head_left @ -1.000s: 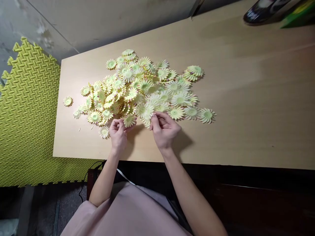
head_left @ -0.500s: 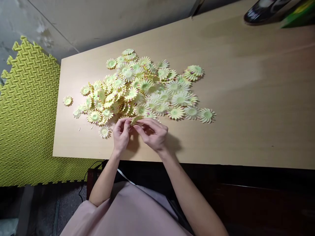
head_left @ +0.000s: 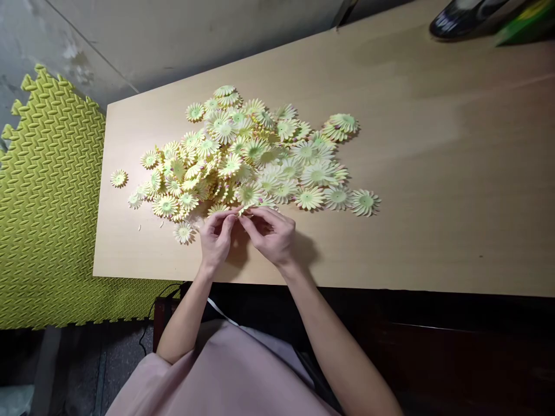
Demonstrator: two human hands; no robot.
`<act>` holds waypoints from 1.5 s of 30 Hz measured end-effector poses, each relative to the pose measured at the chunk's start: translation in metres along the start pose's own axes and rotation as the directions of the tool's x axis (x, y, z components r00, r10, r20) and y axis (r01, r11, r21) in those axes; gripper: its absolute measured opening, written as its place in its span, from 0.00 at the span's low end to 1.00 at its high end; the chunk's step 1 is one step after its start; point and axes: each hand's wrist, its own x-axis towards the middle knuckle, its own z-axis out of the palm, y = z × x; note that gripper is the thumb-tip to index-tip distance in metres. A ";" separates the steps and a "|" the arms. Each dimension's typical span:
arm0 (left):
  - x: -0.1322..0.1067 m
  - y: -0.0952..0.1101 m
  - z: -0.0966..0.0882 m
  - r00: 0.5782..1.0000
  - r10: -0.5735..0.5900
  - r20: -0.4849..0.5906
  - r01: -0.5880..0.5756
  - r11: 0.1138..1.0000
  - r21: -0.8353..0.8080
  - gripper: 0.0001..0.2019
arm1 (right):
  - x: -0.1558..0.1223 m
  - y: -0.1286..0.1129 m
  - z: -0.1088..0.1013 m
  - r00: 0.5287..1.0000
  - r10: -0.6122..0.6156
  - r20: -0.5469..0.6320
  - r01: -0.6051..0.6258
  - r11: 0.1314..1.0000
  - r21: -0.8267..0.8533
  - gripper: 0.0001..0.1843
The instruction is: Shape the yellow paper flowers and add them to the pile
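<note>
Yellow-green textured foam mat point(head_left: 47, 219), left; glossy black object point(head_left: 455, 24), upper right. Pale-yellow daisy-shaped flower heap point(head_left: 255, 151), upper centre, just beyond left hand point(head_left: 215, 240) and right hand point(head_left: 274, 238), both pinching one mostly hidden pale-yellow flower point(head_left: 241, 211).

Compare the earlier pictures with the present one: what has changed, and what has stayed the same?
The right hand has moved left from the pile's near edge; the left hand has shifted slightly right. Their fingertips now meet around a pale flower, mostly hidden, where earlier the left hand alone held one. The pile of flowers beyond and the lone flower look unmoved.
</note>
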 end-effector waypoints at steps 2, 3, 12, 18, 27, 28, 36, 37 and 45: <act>0.000 0.000 0.000 0.999 -0.024 -0.029 0.023 1.000 -0.014 0.12 | -0.002 0.002 0.000 0.999 0.047 0.024 -0.048 0.998 0.036 0.06; 0.001 0.000 0.000 0.999 -0.035 -0.038 0.035 0.999 -0.024 0.12 | -0.002 0.003 0.000 0.997 0.074 0.029 -0.076 0.996 0.055 0.06; 0.002 -0.005 -0.001 0.984 -0.177 -0.014 0.171 0.967 -0.188 0.15 | -0.005 0.004 -0.001 0.944 0.312 0.105 -0.329 0.910 0.254 0.13; 0.003 -0.004 -0.001 0.970 -0.242 -0.019 0.227 0.935 -0.274 0.17 | -0.004 0.002 -0.001 0.920 0.375 0.119 -0.393 0.868 0.303 0.16; 0.008 -0.001 -0.001 0.938 -0.328 -0.109 0.247 0.857 -0.453 0.23 | 0.002 0.006 -0.002 0.900 0.434 -0.037 -0.381 0.826 0.415 0.16; 0.008 -0.001 -0.001 0.937 -0.329 -0.121 0.239 0.853 -0.464 0.22 | 0.003 0.006 -0.001 0.896 0.439 -0.075 -0.373 0.831 0.413 0.16; 0.006 0.002 0.002 0.935 -0.323 -0.147 0.236 0.875 -0.423 0.21 | 0.001 0.008 0.000 0.906 0.362 -0.219 -0.304 0.917 0.259 0.15; 0.005 0.001 0.002 0.937 -0.315 -0.151 0.228 0.879 -0.419 0.21 | 0.000 0.008 0.000 0.908 0.337 -0.248 -0.284 0.932 0.226 0.17; 0.001 -0.003 0.001 0.976 -0.173 -0.132 0.146 0.971 -0.189 0.16 | -0.004 0.000 -0.004 0.993 -0.100 -0.060 0.090 0.985 -0.148 0.03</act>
